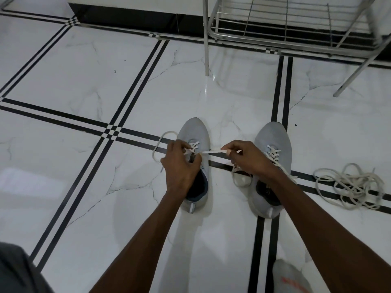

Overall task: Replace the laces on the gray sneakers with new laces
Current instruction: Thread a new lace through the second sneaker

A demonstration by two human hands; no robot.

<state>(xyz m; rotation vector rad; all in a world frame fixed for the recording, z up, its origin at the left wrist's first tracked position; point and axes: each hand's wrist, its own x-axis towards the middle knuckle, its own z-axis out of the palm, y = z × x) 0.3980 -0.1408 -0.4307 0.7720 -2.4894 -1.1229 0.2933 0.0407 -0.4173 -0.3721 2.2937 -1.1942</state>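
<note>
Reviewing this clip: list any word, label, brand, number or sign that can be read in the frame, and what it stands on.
No text reads clearly anywhere in this frame.
Insole of the right sneaker: a faint pale mark, too blurred to read.
Sock at the bottom edge: red marking, too blurred to read.
Left sneaker, the lace pulled between the left hand and the right hand, and the loose laces on the floor: no print visible.

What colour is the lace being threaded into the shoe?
White lace, on the gray sneaker; head view shows it best.
</note>
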